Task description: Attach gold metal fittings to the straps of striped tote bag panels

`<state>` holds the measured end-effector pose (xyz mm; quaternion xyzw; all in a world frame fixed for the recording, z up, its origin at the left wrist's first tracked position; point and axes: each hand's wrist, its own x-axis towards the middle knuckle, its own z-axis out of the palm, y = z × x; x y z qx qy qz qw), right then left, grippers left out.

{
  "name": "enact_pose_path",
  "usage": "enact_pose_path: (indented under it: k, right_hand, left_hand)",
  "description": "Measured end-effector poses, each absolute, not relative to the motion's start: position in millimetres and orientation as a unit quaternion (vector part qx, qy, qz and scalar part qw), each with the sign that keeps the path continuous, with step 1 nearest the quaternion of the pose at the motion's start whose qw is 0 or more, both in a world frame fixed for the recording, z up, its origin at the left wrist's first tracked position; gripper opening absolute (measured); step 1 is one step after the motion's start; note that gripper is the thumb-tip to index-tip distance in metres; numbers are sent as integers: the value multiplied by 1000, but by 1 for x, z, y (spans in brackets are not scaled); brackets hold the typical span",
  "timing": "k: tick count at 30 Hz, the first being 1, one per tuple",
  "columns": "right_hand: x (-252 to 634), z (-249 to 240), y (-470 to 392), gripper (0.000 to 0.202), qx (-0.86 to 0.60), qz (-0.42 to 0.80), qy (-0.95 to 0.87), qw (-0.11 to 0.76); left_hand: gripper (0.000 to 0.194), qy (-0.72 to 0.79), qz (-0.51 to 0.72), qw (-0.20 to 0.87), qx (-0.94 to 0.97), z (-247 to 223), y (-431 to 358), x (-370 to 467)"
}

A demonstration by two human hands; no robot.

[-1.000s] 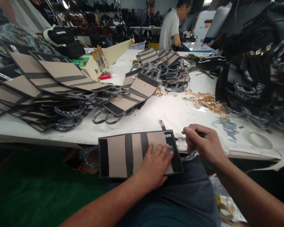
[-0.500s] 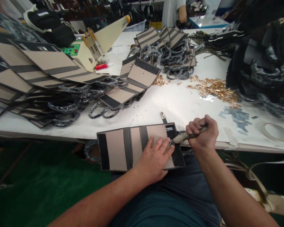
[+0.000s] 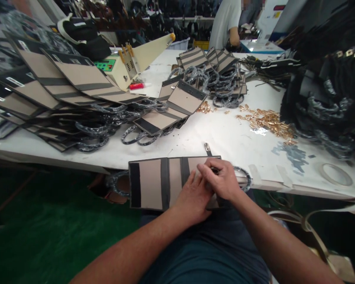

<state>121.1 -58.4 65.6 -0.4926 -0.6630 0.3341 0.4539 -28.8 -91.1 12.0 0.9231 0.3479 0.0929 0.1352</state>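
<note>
Our left grip (image 3: 195, 197) lies flat and unclenched on the bag (image 3: 150, 183), which sits over our lap (image 3: 230, 232) at the edge of the tabletop (image 3: 192, 138). Our right grip (image 3: 217, 175) curls over its right end; we cannot tell whether it holds anything.

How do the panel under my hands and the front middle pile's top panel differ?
The near panel crosses the table edge; the top panel sits further back. Left hand and right hand partly cover the near panel; the top panel is uncovered. Both have beige sections and dark bands.
</note>
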Motion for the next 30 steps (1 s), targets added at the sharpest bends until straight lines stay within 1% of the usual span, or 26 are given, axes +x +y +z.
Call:
enact_pose_path:
  k: [3,5,10,14,17,19,21,23,25,27,30]
  right_hand:
    - [126,71,-51,54,-534,392,-570,487]
    - [125,75,-49,55,-520,413,-562,493]
    - [113,78,-50,52,-489,394,-655,421]
    - [112,71,-50,47,-454,344,-723,391]
    - [122,66,-50,46,-461,336,-725,386]
    - [131,66,-50,47,-485,371,-679,408]
    - [139,69,-50,47,-480,420,-614,464]
    - [143,72,-52,44,-421,447,-562,554]
    - [142,71,-55,42,-351,438,-544,624]
    - [139,64,-59,45,-333,419,-546,645]
    - [134,54,-63,49,-381,408,-551,620]
  left_hand:
    - [89,342,78,125,928,15,-93,-31]
    - [90,337,76,128,930,17,-92,-33]
    - [93,330,92,153,927,14,-89,-33]
    - [94,323,107,171,925,14,-87,-32]
    - [90,326,102,166,925,16,-87,-33]
    - [89,331,94,153,926,16,-88,-34]
    - [90,330,91,141,929,14,-89,-35]
    - [93,324,92,134,932,11,-90,-36]
    - [94,318,96,129,934,9,-90,-37]
    - [92,315,97,128,935,9,-90,-37]
    - [83,311,92,129,937,12,-89,-38]
